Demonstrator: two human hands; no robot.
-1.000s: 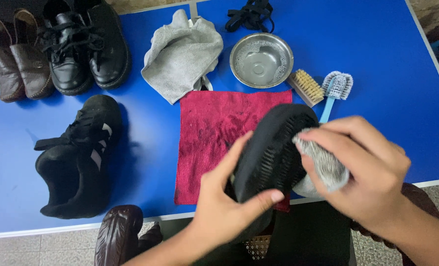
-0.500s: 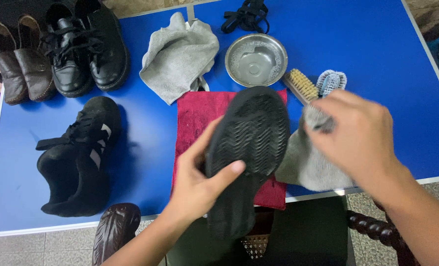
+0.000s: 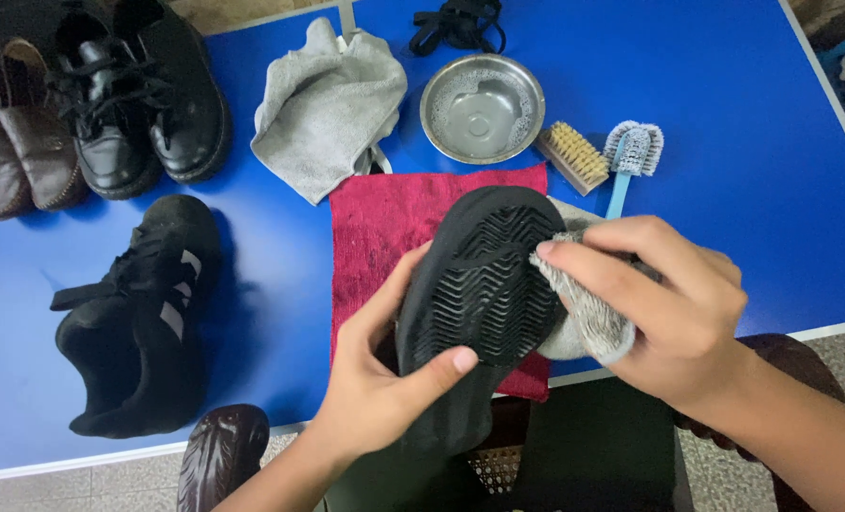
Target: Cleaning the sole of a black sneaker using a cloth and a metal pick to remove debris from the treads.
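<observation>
My left hand (image 3: 385,379) grips a black shoe (image 3: 479,284) turned sole up over the near edge of a blue table (image 3: 726,114). My right hand (image 3: 669,303) presses a grey cloth (image 3: 588,308) against the right side of the ridged sole. Under the shoe lies a red towel (image 3: 385,228) spread on the table.
A matching black striped sneaker (image 3: 138,322) lies at the left. A black lace-up pair (image 3: 138,95) and brown shoes (image 3: 15,142) stand at the back left. Behind the towel are a grey rag (image 3: 328,104), a steel bowl (image 3: 481,106), a wooden brush (image 3: 574,156), a blue-handled brush (image 3: 631,156) and black laces (image 3: 460,24).
The shoe has tilted so its sole faces up more fully. My right hand with the grey cloth has moved left and down onto the sole's edge.
</observation>
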